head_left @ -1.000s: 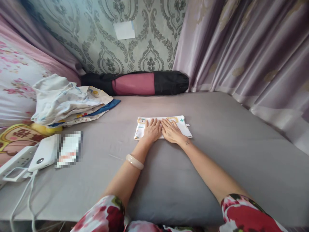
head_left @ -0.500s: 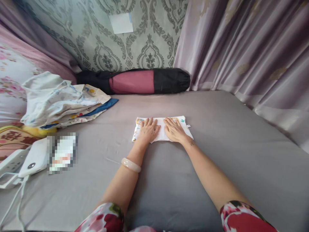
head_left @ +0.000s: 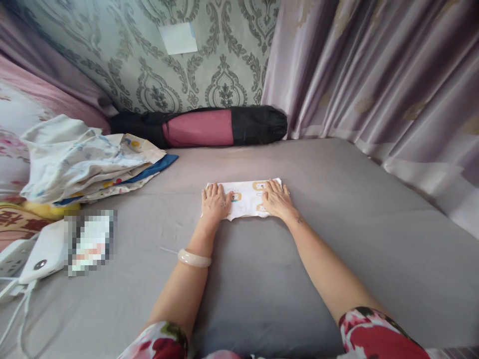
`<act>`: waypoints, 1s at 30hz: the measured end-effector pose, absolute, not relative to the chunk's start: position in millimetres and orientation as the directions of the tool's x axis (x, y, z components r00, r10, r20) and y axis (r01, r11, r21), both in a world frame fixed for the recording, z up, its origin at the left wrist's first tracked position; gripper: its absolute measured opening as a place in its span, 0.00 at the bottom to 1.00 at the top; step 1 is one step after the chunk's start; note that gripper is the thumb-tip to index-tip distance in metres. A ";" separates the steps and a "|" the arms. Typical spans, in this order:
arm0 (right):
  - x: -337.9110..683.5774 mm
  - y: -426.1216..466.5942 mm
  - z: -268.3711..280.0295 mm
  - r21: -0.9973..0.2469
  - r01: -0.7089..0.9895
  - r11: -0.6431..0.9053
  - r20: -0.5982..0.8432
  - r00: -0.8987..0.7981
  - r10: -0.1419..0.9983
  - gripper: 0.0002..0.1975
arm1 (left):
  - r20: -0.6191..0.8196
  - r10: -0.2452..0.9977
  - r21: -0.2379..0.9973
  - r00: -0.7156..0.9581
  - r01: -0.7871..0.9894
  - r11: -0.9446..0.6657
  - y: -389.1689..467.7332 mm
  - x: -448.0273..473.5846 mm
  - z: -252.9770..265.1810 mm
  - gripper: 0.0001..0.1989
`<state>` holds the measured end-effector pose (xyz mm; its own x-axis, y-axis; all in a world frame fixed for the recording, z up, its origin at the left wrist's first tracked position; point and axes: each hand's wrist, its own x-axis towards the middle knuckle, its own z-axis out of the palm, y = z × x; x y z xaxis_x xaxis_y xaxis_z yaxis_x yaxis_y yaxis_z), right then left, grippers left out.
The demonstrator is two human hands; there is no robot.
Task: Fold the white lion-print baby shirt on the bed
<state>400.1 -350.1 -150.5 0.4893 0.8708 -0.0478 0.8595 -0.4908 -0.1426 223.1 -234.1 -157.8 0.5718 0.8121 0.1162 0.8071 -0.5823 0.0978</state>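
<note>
A folded white cloth garment (head_left: 245, 199) with small yellow and green prints lies flat on the grey sheet (head_left: 262, 279). My left hand (head_left: 216, 202) rests palm down on its left end, fingers stretched forward. On the right end my right hand (head_left: 276, 200) presses flat, with fingers a little spread. The printed middle of the garment shows between the two hands, while both ends are partly covered by them. A pale bangle (head_left: 194, 259) circles my left wrist.
Loosely stacked clothes (head_left: 86, 159) lie at the left. Nearer are a white power bank (head_left: 43, 249), a power strip (head_left: 15, 257) with cables and a blurred-out item (head_left: 92, 242). A black and pink rolled bag (head_left: 198, 127) lies along the wall; curtains (head_left: 337, 75) hang at the right.
My hands have slid apart from near the garment's middle to its two ends, uncovering the prints between them. The view has shifted slightly.
</note>
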 end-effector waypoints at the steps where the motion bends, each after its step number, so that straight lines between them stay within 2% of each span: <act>1: 401.0 -350.7 -150.4 -0.145 0.853 -0.502 -0.049 0.501 0.864 0.31 | 0.111 0.817 0.099 0.565 0.812 -0.575 -233.7 221.7 -157.6 0.30; 10: 408.5 -355.9 -150.0 -0.143 0.828 -0.542 -0.027 0.544 0.838 0.31 | 0.071 0.816 0.112 0.574 0.808 -0.579 -216.4 204.3 -162.9 0.31; 19: 416.9 -360.3 -149.5 -0.158 0.785 -0.599 -0.056 0.598 0.799 0.32 | 0.029 0.849 0.186 0.527 0.832 -0.522 -206.7 195.7 -163.6 0.31; 27: 412.8 -357.3 -145.6 -0.114 0.842 -0.527 0.038 0.534 0.845 0.31 | 0.165 0.820 0.104 0.548 0.817 -0.567 -213.6 204.0 -154.7 0.31; 30: 410.9 -356.4 -147.5 -0.123 0.842 -0.525 0.020 0.531 0.847 0.31 | 0.138 0.808 0.109 0.572 0.802 -0.587 -215.8 206.8 -158.4 0.30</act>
<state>410.9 -356.4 -147.5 0.5312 0.8470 0.0199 0.8420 -0.5253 -0.1229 206.8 -215.8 -158.4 0.5723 0.8083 0.1383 0.8023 -0.5868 0.1092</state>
